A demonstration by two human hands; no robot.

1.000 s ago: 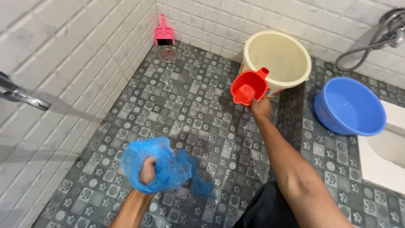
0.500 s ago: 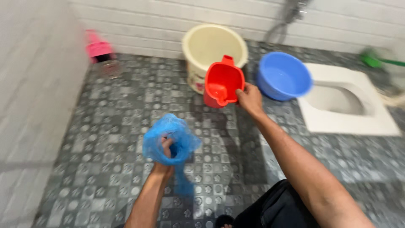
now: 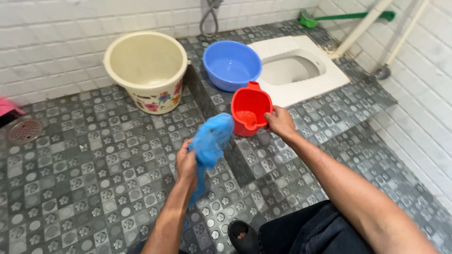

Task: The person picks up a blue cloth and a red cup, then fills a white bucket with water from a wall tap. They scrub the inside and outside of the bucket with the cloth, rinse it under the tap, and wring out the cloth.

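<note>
Both hands grip shut — left hand [image 3: 187,163] on blue mesh [image 3: 210,141]; right hand [image 3: 279,122] on red jug [image 3: 250,113], handle hidden.

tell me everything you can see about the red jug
The red jug looks like glossy moulded plastic, with an open round mouth, a pouring spout and a stub of handle at its far rim. It is tilted so its mouth faces the camera, with what may be a little water inside. The right hand grips its right rim, holding it above the patterned grey floor tiles. The blue mesh cloth in the left hand lies against its left side.
</note>
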